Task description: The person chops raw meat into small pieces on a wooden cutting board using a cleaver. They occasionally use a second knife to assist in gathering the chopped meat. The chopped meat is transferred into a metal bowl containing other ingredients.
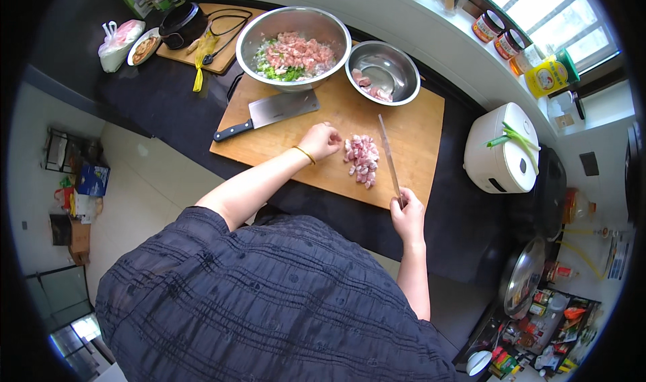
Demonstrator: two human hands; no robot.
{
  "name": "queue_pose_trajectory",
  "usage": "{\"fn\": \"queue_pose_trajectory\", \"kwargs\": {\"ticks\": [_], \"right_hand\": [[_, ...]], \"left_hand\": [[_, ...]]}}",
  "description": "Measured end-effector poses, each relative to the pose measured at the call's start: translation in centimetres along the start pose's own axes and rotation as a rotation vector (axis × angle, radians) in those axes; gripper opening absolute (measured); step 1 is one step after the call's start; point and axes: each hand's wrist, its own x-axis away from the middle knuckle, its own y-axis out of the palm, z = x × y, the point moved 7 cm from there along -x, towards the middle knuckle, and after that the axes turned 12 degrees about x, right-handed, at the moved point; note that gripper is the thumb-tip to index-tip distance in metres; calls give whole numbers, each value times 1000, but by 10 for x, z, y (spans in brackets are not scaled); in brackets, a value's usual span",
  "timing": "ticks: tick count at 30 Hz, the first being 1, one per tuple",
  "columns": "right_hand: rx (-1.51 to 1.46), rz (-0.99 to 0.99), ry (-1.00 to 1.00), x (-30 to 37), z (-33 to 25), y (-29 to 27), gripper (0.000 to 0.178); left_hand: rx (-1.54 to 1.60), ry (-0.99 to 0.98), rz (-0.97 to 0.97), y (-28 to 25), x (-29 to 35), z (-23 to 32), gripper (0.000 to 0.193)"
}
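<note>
My right hand (409, 217) grips the handle of a knife (388, 155), whose thin blade points away from me, just right of the diced meat. The small pink and white pieces of diced meat (363, 159) lie in a heap on the wooden cutting board (420, 130). Left of the heap, my left hand (321, 140) is held over the board with its fingers curled in and nothing visible in them. A cleaver (284, 108) with a black handle lies flat beyond that hand. Larger meat pieces (371, 86) sit in the smaller steel bowl (408, 72).
Behind the board's left part stands a large steel bowl (250, 49) with minced meat and chopped greens. A white rice cooker (486, 150) with green onions on its lid stands at right. Far left are a second board (232, 20), a black pot (183, 25) and a plate (156, 33).
</note>
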Motion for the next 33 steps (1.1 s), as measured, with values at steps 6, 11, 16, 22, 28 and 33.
{"fn": "queue_pose_trajectory", "kwargs": {"ticks": [6,11,16,22,28,33], "right_hand": [[41,-47,66,-10,24,6,20],[40,-159,-7,-9,17,13,28],[159,-68,-219,-3,29,15,42],[295,51,-430,8,-2,-9,44],[294,-49,-512,12,-15,-11,35],[320,-112,-548,14,-1,-12,33]], "left_hand": [[-12,50,-35,39,-7,22,46],[205,14,-105,28,-4,18,34],[262,-61,71,-5,1,40,18],[25,232,-50,52,-3,121,22],[-587,88,-118,95,-27,112,12],[-274,39,214,33,-49,56,11]]}}
